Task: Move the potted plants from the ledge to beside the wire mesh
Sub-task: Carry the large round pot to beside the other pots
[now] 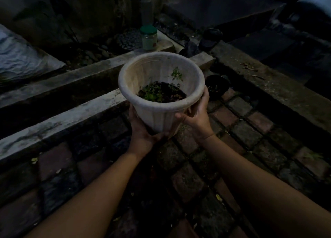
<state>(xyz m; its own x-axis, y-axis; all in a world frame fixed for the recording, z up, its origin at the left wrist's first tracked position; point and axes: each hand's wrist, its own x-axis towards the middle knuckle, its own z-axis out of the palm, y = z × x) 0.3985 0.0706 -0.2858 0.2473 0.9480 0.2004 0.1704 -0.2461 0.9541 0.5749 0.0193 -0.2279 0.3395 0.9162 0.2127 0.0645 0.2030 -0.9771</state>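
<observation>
Left hand (143, 130) cups the base and right hand (195, 116) grips the side of the white ribbed plastic pot (159, 98), held above brick paving (188, 180). Beyond: concrete ledge (59, 116), black pot (216, 85), green-lidded jar (148, 38).

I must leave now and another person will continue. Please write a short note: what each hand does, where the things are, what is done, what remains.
Left hand: under the white pot, supporting its base.
Right hand: gripping the pot's side below the rim.
The pot with a small plant is held in the air above the brick paving.
Left: carry it to the wire mesh, not in view, and set it down.
</observation>
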